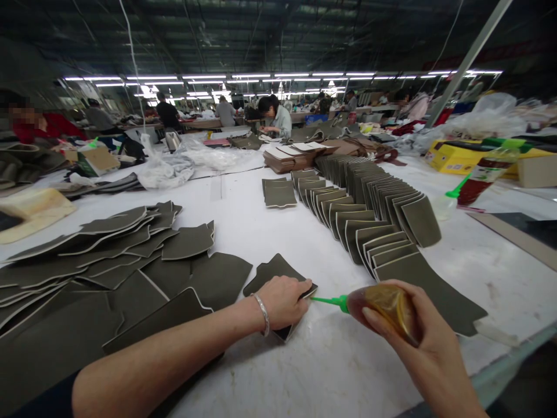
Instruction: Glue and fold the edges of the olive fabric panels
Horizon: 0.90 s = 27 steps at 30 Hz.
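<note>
My left hand (285,301) is closed on a dark olive leather piece (276,268) lying on the white table, its fingers at the piece's right edge. In my right hand (429,325) is a glue bottle (378,307), tilted on its side, with amber liquid inside. Its thin green nozzle (329,300) points left, the tip close to the piece's edge beside my left fingers. I cannot tell whether the tip touches the edge. Part of the piece is hidden under my left hand.
Overlapping olive pieces (126,273) lie at left. Rows of fanned pieces (348,217) stretch along the right, near a small stack (278,193). Farther back are brown panels (289,157), clear plastic (165,165), a yellow box (455,157) and a bottle of dark red liquid (487,174). People work at tables beyond.
</note>
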Each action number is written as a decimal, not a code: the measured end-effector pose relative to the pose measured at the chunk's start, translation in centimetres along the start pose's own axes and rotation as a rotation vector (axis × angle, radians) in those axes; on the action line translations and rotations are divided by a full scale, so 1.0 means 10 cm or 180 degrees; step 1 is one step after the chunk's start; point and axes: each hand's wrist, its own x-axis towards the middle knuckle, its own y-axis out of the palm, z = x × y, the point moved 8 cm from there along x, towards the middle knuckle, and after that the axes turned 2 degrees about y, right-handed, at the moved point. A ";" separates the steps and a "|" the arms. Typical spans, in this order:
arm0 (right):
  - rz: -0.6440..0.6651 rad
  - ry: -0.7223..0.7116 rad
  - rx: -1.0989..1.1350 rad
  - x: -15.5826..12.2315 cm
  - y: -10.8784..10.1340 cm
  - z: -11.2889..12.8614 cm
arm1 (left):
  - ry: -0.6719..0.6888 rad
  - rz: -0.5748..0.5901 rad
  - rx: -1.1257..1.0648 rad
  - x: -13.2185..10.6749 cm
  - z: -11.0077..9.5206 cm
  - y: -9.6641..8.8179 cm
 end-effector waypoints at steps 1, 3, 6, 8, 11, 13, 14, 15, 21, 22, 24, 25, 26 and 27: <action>-0.0077 0.0055 0.0005 0.01 -0.02 -0.02 | -0.0003 0.0011 -0.0013 0.00 0.00 0.00; -0.0218 0.0103 -0.0070 0.01 -0.05 -0.03 | -0.0004 0.0040 -0.0042 0.00 0.01 0.00; -0.0092 0.0142 -0.0054 -0.03 -0.01 -0.05 | 0.0011 0.0063 -0.0098 0.00 0.02 0.01; 0.0115 0.0203 0.0087 -0.06 0.05 -0.08 | 0.0004 0.0057 -0.0117 0.00 0.03 0.02; 0.0199 0.0283 0.0287 -0.08 0.08 -0.14 | 0.0014 0.0055 -0.0135 0.00 0.04 0.03; 0.0063 0.0281 0.0312 -0.07 0.06 -0.17 | 0.0048 0.0058 -0.0148 0.00 0.04 0.04; 0.0013 0.0257 0.0291 -0.08 0.04 -0.17 | 0.0063 0.0060 -0.0146 0.00 0.04 0.04; -0.0002 0.0239 0.0252 -0.08 0.04 -0.17 | 0.0068 0.0063 -0.0135 0.00 0.03 0.05; 0.0429 0.0257 0.0577 -0.16 0.15 -0.15 | 0.0031 0.0078 -0.0063 0.00 0.04 0.05; 0.0333 0.0287 0.0603 -0.17 0.13 -0.16 | 0.0031 0.0083 -0.0073 -0.01 0.04 0.05; 0.0109 0.0389 0.0555 -0.18 0.08 -0.20 | 0.0041 0.0093 -0.0083 -0.01 0.03 0.04; 0.0113 0.0424 0.0553 -0.20 0.09 -0.21 | 0.0045 0.0101 -0.0080 -0.01 0.03 0.04; 0.0218 0.0436 0.0588 -0.22 0.13 -0.21 | 0.0046 0.0109 -0.0076 -0.01 0.03 0.04; 0.0372 0.0439 0.0644 -0.25 0.17 -0.19 | 0.0040 0.0114 -0.0070 -0.01 0.03 0.04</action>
